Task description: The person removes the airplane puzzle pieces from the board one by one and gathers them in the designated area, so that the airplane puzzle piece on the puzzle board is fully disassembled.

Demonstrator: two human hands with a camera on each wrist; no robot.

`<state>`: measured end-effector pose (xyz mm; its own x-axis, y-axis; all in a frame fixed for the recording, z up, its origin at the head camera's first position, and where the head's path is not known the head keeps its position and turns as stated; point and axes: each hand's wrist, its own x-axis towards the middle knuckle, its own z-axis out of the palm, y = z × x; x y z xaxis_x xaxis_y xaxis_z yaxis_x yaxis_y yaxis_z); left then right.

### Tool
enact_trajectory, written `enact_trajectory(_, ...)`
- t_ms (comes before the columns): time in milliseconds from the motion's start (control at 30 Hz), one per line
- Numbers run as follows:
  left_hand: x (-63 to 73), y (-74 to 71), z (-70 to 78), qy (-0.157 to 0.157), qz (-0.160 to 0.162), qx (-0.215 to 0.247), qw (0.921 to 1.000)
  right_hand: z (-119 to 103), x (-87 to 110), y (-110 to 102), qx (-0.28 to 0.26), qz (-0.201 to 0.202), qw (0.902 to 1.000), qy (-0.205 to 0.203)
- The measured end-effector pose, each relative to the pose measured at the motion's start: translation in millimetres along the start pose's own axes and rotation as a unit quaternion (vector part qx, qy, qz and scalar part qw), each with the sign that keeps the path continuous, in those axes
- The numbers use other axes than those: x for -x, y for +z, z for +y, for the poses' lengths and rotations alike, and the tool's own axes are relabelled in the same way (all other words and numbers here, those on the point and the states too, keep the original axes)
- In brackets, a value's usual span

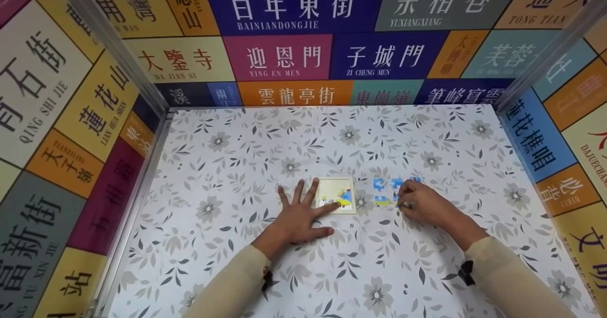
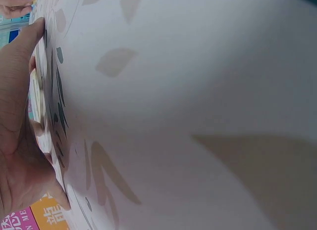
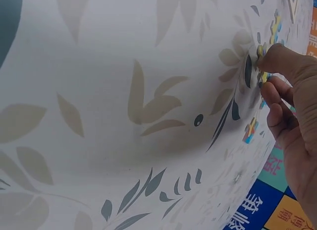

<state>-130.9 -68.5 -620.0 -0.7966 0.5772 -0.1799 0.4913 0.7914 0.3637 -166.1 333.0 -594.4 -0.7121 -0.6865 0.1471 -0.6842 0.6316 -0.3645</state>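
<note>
A small square jigsaw tray [image 1: 328,186] with a pale frame lies on the table, a yellow and blue picture part at its lower right. My left hand [image 1: 298,217] is spread flat, its index finger across the tray and the others beside its left edge. To the right, my right hand [image 1: 423,205] pinches a jigsaw piece [image 3: 265,77] between thumb and index finger, low over the table; the fingers hide most of it. Near it lie a blue piece [image 1: 379,184], a blue and yellow piece [image 1: 381,201] and others, partly behind the hand.
Flower-patterned paper [image 1: 256,147] covers the table. Upright panels with coloured street-name signs stand at the back [image 1: 277,57], the left [image 1: 90,119] and the right [image 1: 536,138]. In the right wrist view, a loose jigsaw piece [image 3: 250,131] lies below the fingers.
</note>
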Motion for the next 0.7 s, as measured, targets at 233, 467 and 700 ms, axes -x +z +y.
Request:
enact_trajectory(233,1.6,0.6,-0.4,0.005,0.008,0.000,1.0000,-0.6,-0.1,3.0,0.005,0.029,0.9992,-0.026)
enact_trajectory(467,0.6,2.3,-0.7,0.006,0.009,-0.003,0.9999,-0.9,-0.7,3.8,0.029,0.037,0.9984,-0.030)
enact_trajectory(700,0.6,1.4,-0.6,0.005,0.009,-0.002,0.9999,-7.8,-8.6,4.1,0.028,0.036,0.9989,0.007)
